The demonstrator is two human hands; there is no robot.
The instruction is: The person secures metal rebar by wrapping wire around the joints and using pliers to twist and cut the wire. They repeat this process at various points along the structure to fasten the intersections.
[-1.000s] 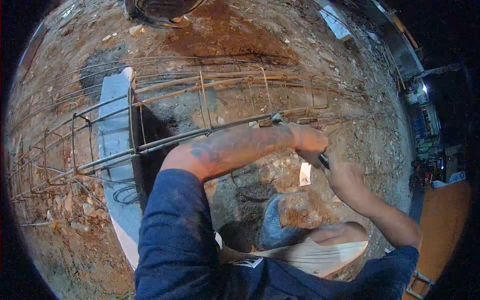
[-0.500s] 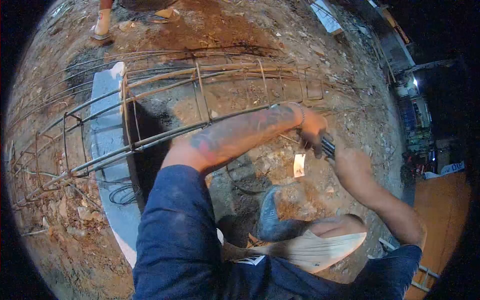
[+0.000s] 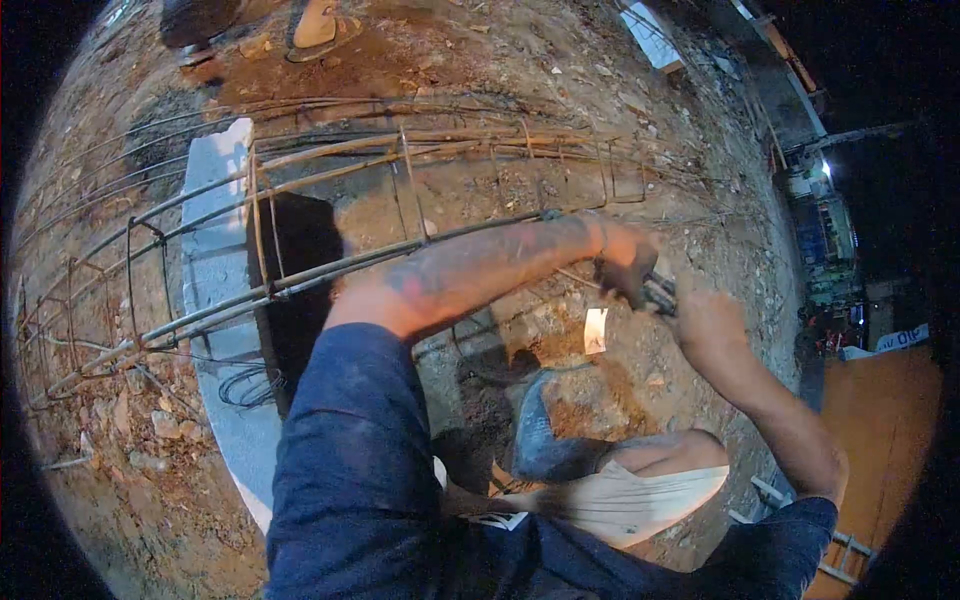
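A long rebar cage (image 3: 330, 270) of rusty ribbed bars and thin square stirrups lies across a pale concrete block (image 3: 215, 200) on stony reddish soil (image 3: 560, 60). At its near bar the left hand (image 3: 627, 258) is curled shut, its grip beside a dark tool (image 3: 660, 294). The right hand (image 3: 708, 318) clenches the tool's handle. Since half a second ago both hands have hardly moved. A sandalled foot (image 3: 318, 25) has stepped in at the top.
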